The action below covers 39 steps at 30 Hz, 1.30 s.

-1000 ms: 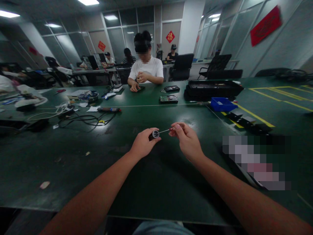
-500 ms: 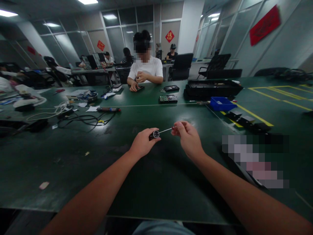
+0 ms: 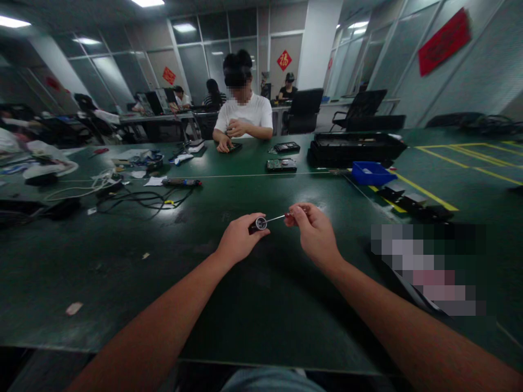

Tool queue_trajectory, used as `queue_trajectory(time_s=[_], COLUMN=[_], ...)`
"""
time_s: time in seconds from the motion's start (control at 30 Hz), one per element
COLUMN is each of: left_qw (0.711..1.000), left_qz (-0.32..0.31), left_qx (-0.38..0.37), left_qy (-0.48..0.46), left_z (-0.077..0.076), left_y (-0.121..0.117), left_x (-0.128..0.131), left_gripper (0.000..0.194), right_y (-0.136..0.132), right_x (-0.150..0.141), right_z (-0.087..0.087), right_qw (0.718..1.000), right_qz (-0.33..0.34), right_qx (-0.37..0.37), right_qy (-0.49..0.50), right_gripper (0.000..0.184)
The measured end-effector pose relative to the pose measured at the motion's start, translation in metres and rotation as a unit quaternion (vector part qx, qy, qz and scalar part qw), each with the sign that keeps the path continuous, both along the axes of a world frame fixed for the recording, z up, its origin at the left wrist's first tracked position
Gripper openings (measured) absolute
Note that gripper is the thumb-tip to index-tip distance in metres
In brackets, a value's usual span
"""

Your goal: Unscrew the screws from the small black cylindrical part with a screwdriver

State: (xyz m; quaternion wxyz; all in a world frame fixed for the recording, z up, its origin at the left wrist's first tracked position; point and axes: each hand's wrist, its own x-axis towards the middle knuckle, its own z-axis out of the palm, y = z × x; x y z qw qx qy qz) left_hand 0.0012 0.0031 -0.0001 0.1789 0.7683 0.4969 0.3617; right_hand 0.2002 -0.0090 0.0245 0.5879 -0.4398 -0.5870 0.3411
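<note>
Above the green table (image 3: 245, 305), my left hand (image 3: 238, 238) is closed around a small dark cylinder (image 3: 260, 223) whose round silvery end faces me. My right hand (image 3: 316, 234) pinches the reddish handle of a thin screwdriver (image 3: 277, 218). The screwdriver's metal shaft points left and reaches the open end of the cylinder. How deep its tip sits inside, I cannot tell. Most of the cylinder's body is hidden by my left fingers.
Ahead lie hard drives (image 3: 281, 165), a black tray (image 3: 355, 148) and a blue bin (image 3: 372, 173). Cables (image 3: 147, 201) and a corded tool (image 3: 182, 183) lie left. A blurred-out flat object (image 3: 425, 277) is by my right forearm. A person in white (image 3: 245, 114) sits opposite.
My right hand shifted slightly right with the screwdriver, showing more of the shaft, then came back a little toward the cylinder. My left hand has stayed in place.
</note>
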Motion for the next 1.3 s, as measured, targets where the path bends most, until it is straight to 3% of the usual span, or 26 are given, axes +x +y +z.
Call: queue_trajectory(time_s=[0.13,0.23,0.33,0.53,0.7,0.87,1.0,1.3], left_qw=[1.0,1.0,1.0,0.999,0.999,0.998,0.997,0.999], left_qz=[0.003,0.003,-0.004,-0.009,0.013,-0.005,-0.006,-0.001], left_qx=[0.006,-0.003,-0.002,0.0,0.02,0.053,0.035,0.017], left_qy=[0.004,0.007,0.009,0.031,0.021,0.046,0.066,0.045], left_z=[-0.002,-0.002,-0.002,-0.003,0.001,0.005,0.003,0.004], left_y=[0.001,0.0,-0.001,-0.001,-0.002,-0.002,0.0,-0.001], left_x=[0.0,-0.001,-0.001,0.0,0.001,0.001,0.001,0.001], left_gripper=[0.039,0.039,0.039,0.038,0.039,0.039,0.038,0.036], right_y=[-0.008,-0.016,-0.021,-0.019,-0.007,0.011,0.017,0.007], right_x=[0.0,0.001,0.001,0.0,-0.003,0.001,0.005,-0.001], right_z=[0.005,0.01,0.014,0.012,0.001,-0.006,-0.01,-0.009], right_qw=[0.994,0.967,0.954,0.966,0.999,0.974,0.978,0.998], right_qz=[-0.025,-0.062,-0.058,0.001,0.032,0.046,-0.009,-0.008], right_qx=[0.04,0.086,0.123,0.107,0.011,-0.118,-0.105,-0.025], right_qy=[-0.096,-0.233,-0.267,-0.237,0.005,0.19,0.182,0.063], right_gripper=[0.026,0.027,0.018,0.017,0.02,0.027,0.024,0.025])
